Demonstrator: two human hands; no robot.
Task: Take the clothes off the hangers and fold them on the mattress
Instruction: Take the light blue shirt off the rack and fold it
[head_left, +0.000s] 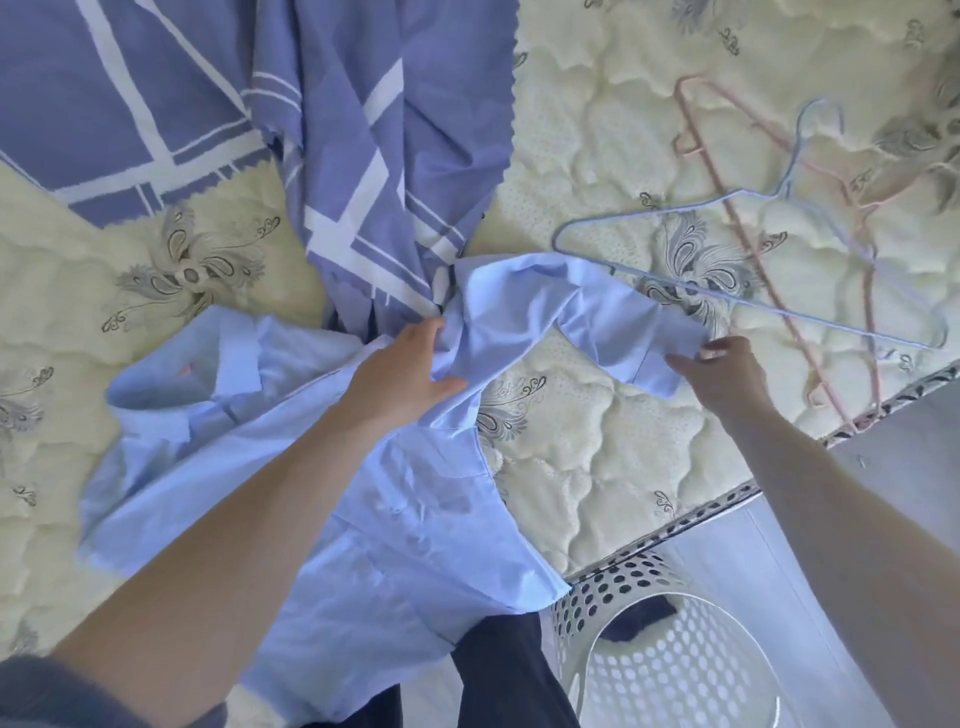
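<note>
Right hand (724, 376): my fingers (680, 361) pinch the sleeve end of the light blue shirt (311, 467). Left hand (395, 371) grips its shoulder. Shirt spread on the mattress (597, 467) beneath both; blue hanger (779, 307) just beyond the right fingers.

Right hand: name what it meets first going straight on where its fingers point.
The light blue shirt's sleeve, whose cuff the right hand pinches; beyond that, probably the blue hanger's bar, though depth is unclear.
</note>
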